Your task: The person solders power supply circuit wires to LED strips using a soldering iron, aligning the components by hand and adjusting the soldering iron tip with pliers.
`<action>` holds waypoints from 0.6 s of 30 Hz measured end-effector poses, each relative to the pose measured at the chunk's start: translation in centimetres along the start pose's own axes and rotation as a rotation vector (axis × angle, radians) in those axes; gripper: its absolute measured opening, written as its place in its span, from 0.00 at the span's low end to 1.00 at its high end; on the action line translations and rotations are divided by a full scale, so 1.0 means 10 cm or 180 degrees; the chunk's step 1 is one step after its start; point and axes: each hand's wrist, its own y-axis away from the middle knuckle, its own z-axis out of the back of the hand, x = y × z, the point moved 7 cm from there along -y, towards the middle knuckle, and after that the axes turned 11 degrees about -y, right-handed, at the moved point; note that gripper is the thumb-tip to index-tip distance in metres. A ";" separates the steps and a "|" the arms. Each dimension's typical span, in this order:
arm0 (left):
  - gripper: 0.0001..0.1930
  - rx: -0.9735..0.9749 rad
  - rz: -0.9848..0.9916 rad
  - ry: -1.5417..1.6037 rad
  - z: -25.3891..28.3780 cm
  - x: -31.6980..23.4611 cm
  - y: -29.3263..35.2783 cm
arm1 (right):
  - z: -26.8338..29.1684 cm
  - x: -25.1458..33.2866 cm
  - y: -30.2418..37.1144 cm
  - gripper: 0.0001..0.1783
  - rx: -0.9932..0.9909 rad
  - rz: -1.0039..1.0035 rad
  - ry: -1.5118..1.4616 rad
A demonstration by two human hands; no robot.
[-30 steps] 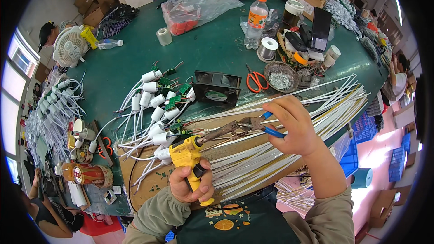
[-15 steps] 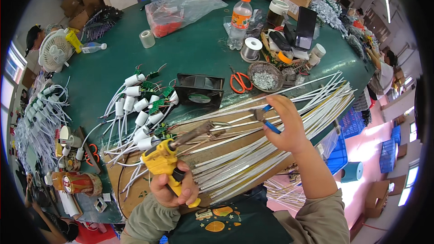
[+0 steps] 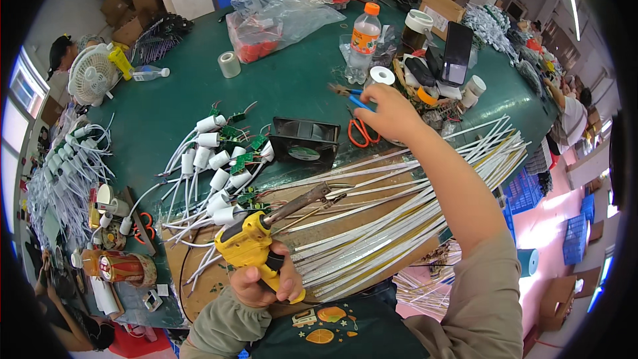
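Observation:
My left hand (image 3: 269, 282) is wrapped round the grip of a yellow soldering gun (image 3: 247, 239), its long dark metal tip slanting up to the right. The tip hovers over a bundle of long thin white and yellow strips (image 3: 372, 239) spread on a brown board (image 3: 199, 279). Farther off, my right hand (image 3: 391, 114) is stretched over the table, fingers closed on the blue handles of small wire cutters (image 3: 347, 92). Right below that hand lie orange-handled scissors (image 3: 362, 134). White cylindrical parts (image 3: 208, 139) with cables and green circuit boards (image 3: 240, 163) lie left of a black fan (image 3: 306, 141).
Near the right hand stand a bottle with an orange cap (image 3: 364, 40), a solder spool (image 3: 381, 76) and a phone (image 3: 456, 53). A tape roll (image 3: 229, 65), a plastic bag (image 3: 286, 23) and a white fan (image 3: 91, 74) are farther back. Other people sit around the green table (image 3: 179, 86).
My right hand has carried the wire cutters forward and left, away from the strips to beside the bottle and scissors. My left hand keeps the soldering gun in nearly the same place.

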 end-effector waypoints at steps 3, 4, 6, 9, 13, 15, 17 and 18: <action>0.28 0.0063 -0.0039 -0.0094 -0.03 -0.02 0.00 | -0.32 -0.21 -0.39 0.17 0.0114 0.0320 0.0520; 0.29 0.0035 -0.0112 -0.0204 -0.04 -0.04 0.00 | -0.46 -0.28 -0.50 0.17 0.0214 0.0354 0.0685; 0.32 0.0056 -0.0226 -0.0285 -0.03 -0.08 0.01 | -0.70 -0.31 -0.64 0.17 0.0359 0.0374 0.0807; 0.34 -0.0077 -0.0264 -0.0451 -0.03 -0.10 -0.02 | -0.93 -0.44 -0.68 0.17 0.0549 0.0340 0.1013; 0.38 -0.0191 -0.0369 -0.0628 -0.06 -0.16 -0.03 | -0.81 -0.27 -0.63 0.18 0.0045 0.0767 0.0733; 0.41 -0.0299 -0.0263 -0.0543 -0.07 -0.18 -0.03 | -0.60 -0.14 -0.46 0.19 -0.0278 0.0789 0.0549; 0.43 -0.0221 -0.0249 -0.0814 -0.14 -0.20 -0.06 | -0.21 -0.01 -0.12 0.22 -0.0666 0.0436 0.0102; 0.45 -0.0133 -0.0216 -0.0899 -0.11 -0.22 -0.04 | -0.02 0.28 0.12 0.20 -0.0741 0.0304 -0.0377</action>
